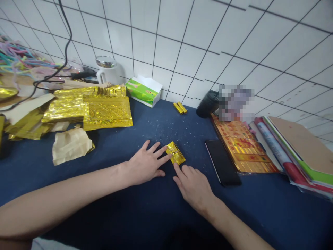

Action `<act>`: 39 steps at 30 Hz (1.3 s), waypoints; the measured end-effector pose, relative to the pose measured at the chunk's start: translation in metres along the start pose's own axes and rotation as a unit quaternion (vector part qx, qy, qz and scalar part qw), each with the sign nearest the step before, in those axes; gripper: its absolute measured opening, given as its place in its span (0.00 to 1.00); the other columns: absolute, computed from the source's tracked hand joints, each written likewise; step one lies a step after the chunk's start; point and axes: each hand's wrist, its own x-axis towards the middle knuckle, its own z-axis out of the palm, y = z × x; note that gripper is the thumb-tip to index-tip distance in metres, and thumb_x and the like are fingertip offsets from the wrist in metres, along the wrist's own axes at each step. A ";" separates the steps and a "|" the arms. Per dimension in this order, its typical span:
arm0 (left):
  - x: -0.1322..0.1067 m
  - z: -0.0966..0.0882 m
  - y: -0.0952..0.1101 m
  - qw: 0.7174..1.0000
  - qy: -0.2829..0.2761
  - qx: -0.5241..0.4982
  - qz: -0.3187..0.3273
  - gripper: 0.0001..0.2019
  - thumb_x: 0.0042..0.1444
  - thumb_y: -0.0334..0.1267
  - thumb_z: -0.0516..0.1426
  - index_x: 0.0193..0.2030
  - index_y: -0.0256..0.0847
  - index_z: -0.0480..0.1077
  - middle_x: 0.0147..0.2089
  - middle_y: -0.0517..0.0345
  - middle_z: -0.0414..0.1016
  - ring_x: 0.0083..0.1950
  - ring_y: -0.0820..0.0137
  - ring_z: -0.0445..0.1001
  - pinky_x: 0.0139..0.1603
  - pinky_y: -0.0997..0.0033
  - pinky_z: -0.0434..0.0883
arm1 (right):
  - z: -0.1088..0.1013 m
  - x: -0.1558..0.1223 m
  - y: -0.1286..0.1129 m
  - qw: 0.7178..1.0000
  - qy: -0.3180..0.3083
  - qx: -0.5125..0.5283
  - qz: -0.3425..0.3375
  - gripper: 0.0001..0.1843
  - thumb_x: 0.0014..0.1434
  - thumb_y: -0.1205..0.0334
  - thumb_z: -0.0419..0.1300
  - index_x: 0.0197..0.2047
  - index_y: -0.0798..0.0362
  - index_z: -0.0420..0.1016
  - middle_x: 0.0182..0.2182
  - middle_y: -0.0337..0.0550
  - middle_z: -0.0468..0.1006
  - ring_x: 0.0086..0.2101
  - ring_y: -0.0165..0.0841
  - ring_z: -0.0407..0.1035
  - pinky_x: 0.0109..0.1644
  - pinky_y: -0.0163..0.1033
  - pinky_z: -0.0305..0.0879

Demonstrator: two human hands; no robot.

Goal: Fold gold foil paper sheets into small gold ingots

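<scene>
A small folded piece of gold foil paper (176,153) lies on the dark blue table cloth (145,211) in the middle. My left hand (146,162) rests flat beside it, fingers spread, with the fingertips touching its left edge. My right hand (193,185) lies just below the piece, fingers loosely curled and the index fingertip pressing at its lower edge. Neither hand has lifted it.
A pile of gold foil sheets (106,111) lies at the back left, crumpled tan paper (70,145) in front of it. Two folded gold pieces (180,107), a tissue box (142,91), a white mug (108,71), a black phone (223,161) and stacked printed sheets (240,146) surround the middle.
</scene>
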 end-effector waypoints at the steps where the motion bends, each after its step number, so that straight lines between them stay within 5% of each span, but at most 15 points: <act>1: 0.000 0.000 0.000 1.000 0.001 -0.001 -0.001 0.27 0.56 0.52 0.51 0.61 0.46 0.56 0.64 0.49 0.57 0.63 0.50 0.55 0.57 0.42 0.52 | 0.001 -0.002 0.000 1.000 0.004 -0.003 0.000 0.19 0.63 0.61 0.47 0.52 0.61 0.67 0.29 0.46 0.72 0.30 0.36 0.67 0.30 0.41 0.61; 18: 0.008 0.012 -0.004 0.999 0.012 0.001 -0.037 0.40 0.53 0.64 0.44 0.63 0.34 0.52 0.65 0.45 0.53 0.67 0.50 0.43 0.61 0.40 0.44 | 0.006 -0.001 -0.002 0.999 0.012 0.030 -0.004 0.18 0.61 0.60 0.50 0.50 0.61 0.67 0.29 0.45 0.73 0.29 0.35 0.69 0.30 0.40 0.62; 23: 0.008 0.004 0.010 0.996 0.025 0.031 -0.078 0.43 0.52 0.65 0.41 0.62 0.27 0.55 0.65 0.39 0.51 0.67 0.49 0.42 0.61 0.39 0.44 | 0.004 0.001 -0.002 0.999 0.008 0.045 0.002 0.17 0.60 0.61 0.52 0.49 0.62 0.68 0.30 0.46 0.74 0.29 0.35 0.70 0.30 0.39 0.63; 29: -0.003 -0.003 0.033 1.000 0.008 0.001 0.021 0.46 0.49 0.69 0.39 0.60 0.27 0.57 0.63 0.38 0.56 0.65 0.54 0.50 0.61 0.46 0.50 | 0.003 0.001 -0.002 0.998 0.006 0.056 -0.001 0.19 0.60 0.62 0.52 0.51 0.64 0.66 0.29 0.46 0.74 0.29 0.36 0.70 0.30 0.40 0.64; 39: 0.007 0.008 0.017 0.998 0.036 -0.042 -0.003 0.41 0.50 0.66 0.45 0.61 0.33 0.55 0.61 0.42 0.59 0.64 0.53 0.52 0.60 0.45 0.50 | 0.003 0.000 -0.004 0.998 -0.001 0.061 0.006 0.19 0.60 0.62 0.51 0.51 0.63 0.67 0.30 0.47 0.73 0.29 0.36 0.69 0.30 0.40 0.65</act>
